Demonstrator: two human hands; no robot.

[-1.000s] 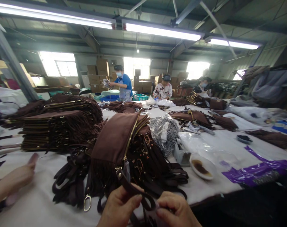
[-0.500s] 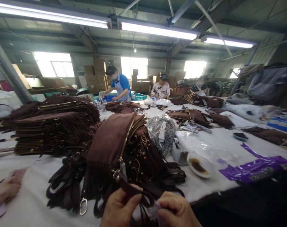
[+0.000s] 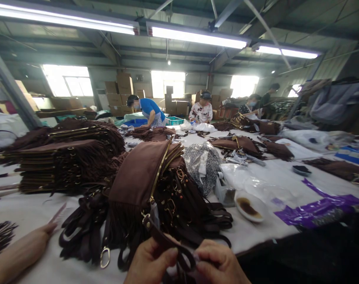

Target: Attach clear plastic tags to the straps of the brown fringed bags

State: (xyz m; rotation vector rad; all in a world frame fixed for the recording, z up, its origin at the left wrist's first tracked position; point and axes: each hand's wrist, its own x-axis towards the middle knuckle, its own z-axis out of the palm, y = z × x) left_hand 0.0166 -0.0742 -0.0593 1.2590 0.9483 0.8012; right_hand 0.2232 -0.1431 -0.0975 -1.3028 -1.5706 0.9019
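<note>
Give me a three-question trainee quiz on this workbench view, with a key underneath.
1. True or false: both of the wearer's hands grip the dark brown strap.
2. Multiple choice: what lies in the white dish? A) screws B) a brown smear C) thread spools
3. Fill the gap: the strap runs up to a brown ______ bag with a gold zip.

Key
1. True: left hand and right hand both pinch it near the bottom edge.
2. B
3. fringed
</note>
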